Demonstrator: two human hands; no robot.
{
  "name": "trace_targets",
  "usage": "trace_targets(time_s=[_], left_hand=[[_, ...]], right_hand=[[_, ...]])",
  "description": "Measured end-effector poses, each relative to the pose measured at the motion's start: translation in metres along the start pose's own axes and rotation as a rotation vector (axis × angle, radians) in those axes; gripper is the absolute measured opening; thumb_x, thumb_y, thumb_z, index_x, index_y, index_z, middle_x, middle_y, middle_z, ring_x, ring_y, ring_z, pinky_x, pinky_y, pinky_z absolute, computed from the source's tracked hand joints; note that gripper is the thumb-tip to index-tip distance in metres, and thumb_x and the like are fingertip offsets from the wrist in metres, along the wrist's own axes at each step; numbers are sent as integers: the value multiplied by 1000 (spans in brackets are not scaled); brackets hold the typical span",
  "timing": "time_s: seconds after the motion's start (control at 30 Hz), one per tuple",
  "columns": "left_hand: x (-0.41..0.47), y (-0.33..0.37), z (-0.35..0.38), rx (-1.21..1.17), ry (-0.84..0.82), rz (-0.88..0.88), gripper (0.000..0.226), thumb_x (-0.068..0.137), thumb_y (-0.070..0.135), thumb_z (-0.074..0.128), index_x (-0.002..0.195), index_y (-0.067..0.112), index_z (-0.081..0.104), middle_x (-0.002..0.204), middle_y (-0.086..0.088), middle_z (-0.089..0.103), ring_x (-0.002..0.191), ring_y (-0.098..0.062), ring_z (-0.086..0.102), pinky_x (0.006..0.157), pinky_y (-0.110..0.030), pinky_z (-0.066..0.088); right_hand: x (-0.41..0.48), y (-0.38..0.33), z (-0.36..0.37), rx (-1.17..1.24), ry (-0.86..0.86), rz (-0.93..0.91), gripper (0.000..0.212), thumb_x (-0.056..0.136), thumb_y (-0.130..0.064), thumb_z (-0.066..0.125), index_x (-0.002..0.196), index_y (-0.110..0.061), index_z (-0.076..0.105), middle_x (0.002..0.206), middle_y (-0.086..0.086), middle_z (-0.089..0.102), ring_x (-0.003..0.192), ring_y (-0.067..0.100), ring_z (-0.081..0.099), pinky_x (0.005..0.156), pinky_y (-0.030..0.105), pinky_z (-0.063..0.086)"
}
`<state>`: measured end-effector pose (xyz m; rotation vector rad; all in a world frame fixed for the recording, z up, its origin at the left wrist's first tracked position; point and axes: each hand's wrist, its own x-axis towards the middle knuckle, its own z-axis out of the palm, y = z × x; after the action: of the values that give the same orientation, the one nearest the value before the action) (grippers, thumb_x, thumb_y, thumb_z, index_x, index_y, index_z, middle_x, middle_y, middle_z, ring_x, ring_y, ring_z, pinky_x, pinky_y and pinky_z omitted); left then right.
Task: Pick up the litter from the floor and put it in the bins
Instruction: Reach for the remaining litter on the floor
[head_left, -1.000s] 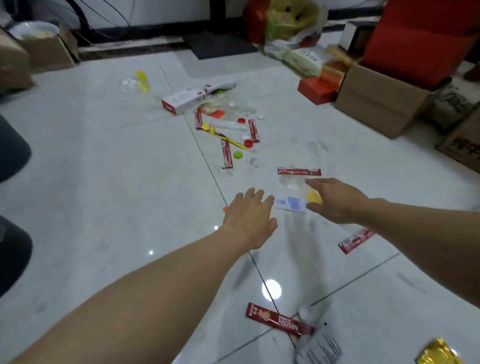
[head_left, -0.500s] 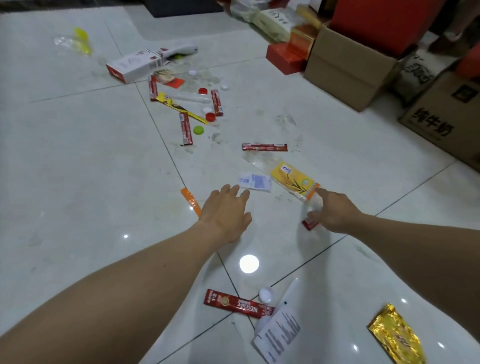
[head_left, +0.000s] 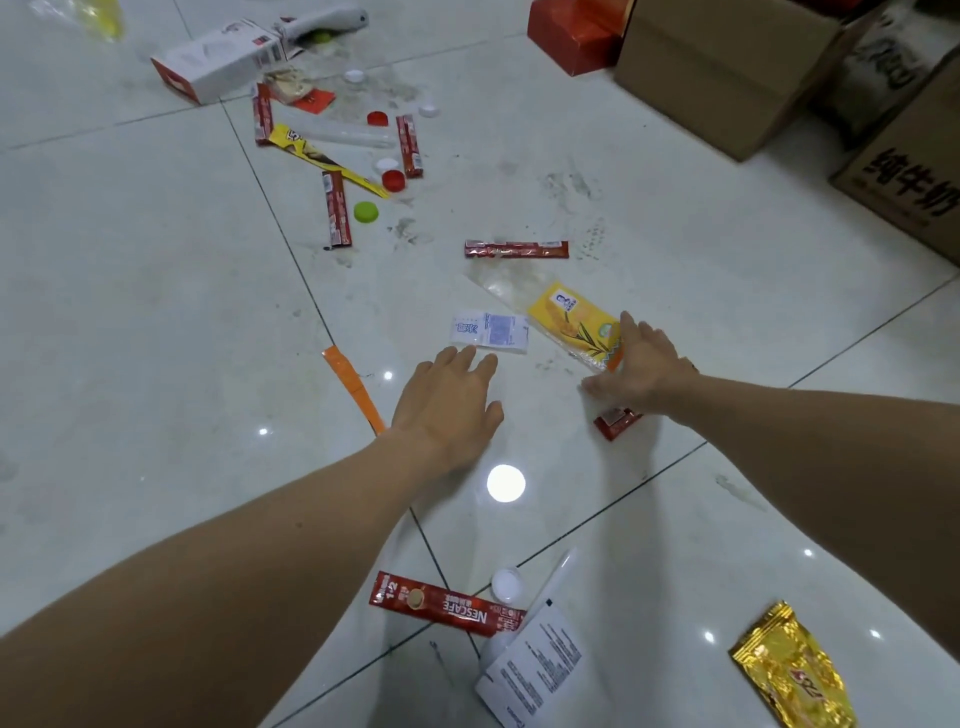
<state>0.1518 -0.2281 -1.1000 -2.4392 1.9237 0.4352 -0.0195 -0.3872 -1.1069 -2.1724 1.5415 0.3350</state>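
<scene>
Litter lies scattered over a pale tiled floor. My left hand (head_left: 447, 402) hovers with straight fingers just below a white and blue sachet (head_left: 488, 332). An orange strip (head_left: 353, 387) lies to its left. My right hand (head_left: 636, 366) is spread open, its fingertips at the lower edge of a yellow wrapper (head_left: 574, 322), and it partly covers a red sachet (head_left: 615, 422). Neither hand holds anything. No bin is in view.
Several red coffee sachets, including one (head_left: 516, 249) beyond the yellow wrapper and one (head_left: 447, 610) near me, bottle caps, a white box (head_left: 218, 57), a white paper wrapper (head_left: 535, 667) and a gold packet (head_left: 795, 670) lie around. Cardboard boxes (head_left: 727, 67) stand at the far right.
The view has dropped closer to the floor. My right hand has opened and spread toward the yellow wrapper. My left hand has moved nearer the white sachet.
</scene>
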Motion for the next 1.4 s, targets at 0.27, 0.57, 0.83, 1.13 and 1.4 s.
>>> trace_targets(time_s=[0.27, 0.57, 0.83, 1.13, 1.4], left_hand=[[-2, 1, 9, -3, -17, 11, 57, 97, 39, 40, 148, 16, 27, 151, -8, 33, 134, -26, 31, 105, -36, 30], [0, 16, 3, -19, 20, 60, 56, 97, 39, 42, 147, 17, 29, 151, -8, 33, 137, -25, 30, 106, -37, 30], [6, 40, 6, -25, -17, 118, 58, 98, 39, 42, 149, 17, 25, 152, -7, 31, 137, -25, 29, 106, -36, 30], [25, 86, 25, -269, -78, 176, 41, 95, 27, 53, 134, 15, 46, 119, -10, 53, 115, -28, 43, 93, -33, 39], [37, 113, 40, -524, -96, 119, 46, 89, 8, 61, 133, 18, 51, 115, -9, 50, 113, -24, 53, 90, -26, 41]], right_hand=[[3, -13, 3, -32, 82, 83, 89, 63, -51, 80, 135, -20, 36, 129, 9, 41, 126, 28, 37, 99, 44, 37], [-16, -5, -4, 49, 149, 59, 58, 64, -36, 74, 111, -12, 50, 107, 2, 28, 115, 22, 33, 80, 30, 42], [-32, 22, -25, 288, 281, 14, 85, 63, -26, 84, 134, -5, 41, 132, 6, 30, 119, 20, 45, 96, 28, 45], [-35, 55, -24, 380, 378, 117, 73, 56, -28, 85, 118, -11, 51, 113, 8, 55, 99, 22, 54, 76, 26, 43], [-44, 65, -23, 437, 412, 125, 61, 59, -28, 87, 108, -11, 54, 98, 2, 55, 83, 17, 52, 66, 25, 39]])
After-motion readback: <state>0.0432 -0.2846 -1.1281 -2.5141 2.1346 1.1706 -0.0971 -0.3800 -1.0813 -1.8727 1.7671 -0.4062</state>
